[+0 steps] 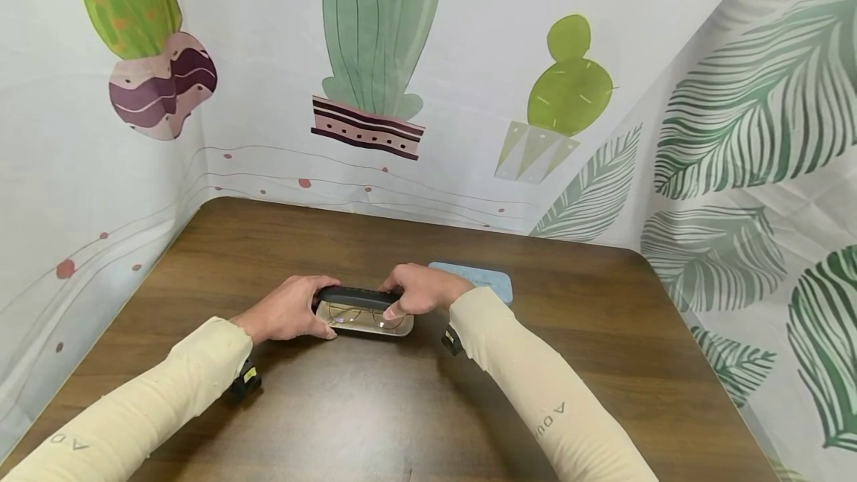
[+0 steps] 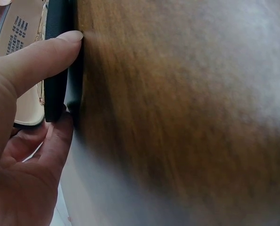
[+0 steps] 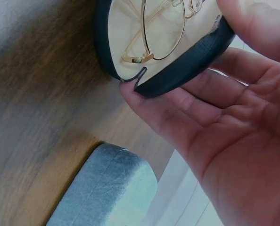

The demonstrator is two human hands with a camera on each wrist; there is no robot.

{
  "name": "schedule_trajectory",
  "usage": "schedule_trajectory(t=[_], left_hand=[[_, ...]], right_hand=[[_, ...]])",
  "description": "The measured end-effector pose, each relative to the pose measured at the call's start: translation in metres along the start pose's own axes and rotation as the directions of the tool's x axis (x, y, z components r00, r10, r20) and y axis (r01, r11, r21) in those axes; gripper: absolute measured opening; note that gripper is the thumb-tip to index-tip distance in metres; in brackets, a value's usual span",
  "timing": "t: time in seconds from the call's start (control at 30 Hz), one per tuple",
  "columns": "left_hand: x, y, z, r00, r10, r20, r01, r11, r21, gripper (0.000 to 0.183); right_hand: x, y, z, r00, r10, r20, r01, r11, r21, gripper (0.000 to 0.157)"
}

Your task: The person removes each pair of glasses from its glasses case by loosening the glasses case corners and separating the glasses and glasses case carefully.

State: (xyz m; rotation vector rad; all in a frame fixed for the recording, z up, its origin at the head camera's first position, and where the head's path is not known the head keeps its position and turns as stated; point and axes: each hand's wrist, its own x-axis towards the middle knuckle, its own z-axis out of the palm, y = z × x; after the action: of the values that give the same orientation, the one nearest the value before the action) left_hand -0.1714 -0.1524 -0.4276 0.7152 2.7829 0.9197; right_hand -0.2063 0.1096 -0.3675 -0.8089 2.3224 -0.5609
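Note:
A black glasses case (image 1: 355,297) with a cream lining stands partly open near the middle of the table. Thin gold-framed eyeglasses (image 3: 139,59) lie inside it. My left hand (image 1: 284,311) grips the case's left end, the thumb across the near edge and the fingers behind. At the other end my right hand (image 1: 422,291) holds the case, its thumb at the opening and its fingers round the dark outer shell. Small dark print (image 2: 18,35) shows on the lining in the left wrist view.
Just beyond my right wrist lies a light blue case (image 1: 492,283), partly covered by that arm. The brown wooden table (image 1: 321,407) meets a hanging cloth (image 1: 268,95) with cactus and leaf prints at its back and sides.

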Motion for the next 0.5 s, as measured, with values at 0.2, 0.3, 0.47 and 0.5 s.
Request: schedule_trajectory(t=[0.2, 0.3, 0.47, 0.5], left_hand=[[-0.0001, 0.0006, -0.0006, 1.0, 0.01, -0.004, -0.01, 1.0, 0.017, 0.08], [0.0001, 0.0012, -0.0009, 1.0, 0.01, -0.002, -0.01, 1.0, 0.015, 0.08], [0.0, 0.002, -0.0011, 1.0, -0.012, 0.02, 0.013, 1.0, -0.02, 0.082], [0.0002, 0.002, -0.0011, 1.0, -0.017, 0.024, 0.018, 0.999, -0.027, 0.083]], right_hand=[[-0.0035, 0.0001, 0.0002, 1.0, 0.007, 0.0, -0.007, 0.999, 0.045, 0.03], [-0.0051, 0.0003, -0.0001, 1.0, 0.002, -0.002, -0.002, 0.998, 0.067, 0.027], [-0.0063, 0.0006, -0.0004, 1.0, -0.011, -0.007, 0.012, 0.997, 0.076, 0.028], [-0.0065, 0.0007, -0.0005, 1.0, -0.012, -0.012, 0.013, 0.997, 0.074, 0.029]])
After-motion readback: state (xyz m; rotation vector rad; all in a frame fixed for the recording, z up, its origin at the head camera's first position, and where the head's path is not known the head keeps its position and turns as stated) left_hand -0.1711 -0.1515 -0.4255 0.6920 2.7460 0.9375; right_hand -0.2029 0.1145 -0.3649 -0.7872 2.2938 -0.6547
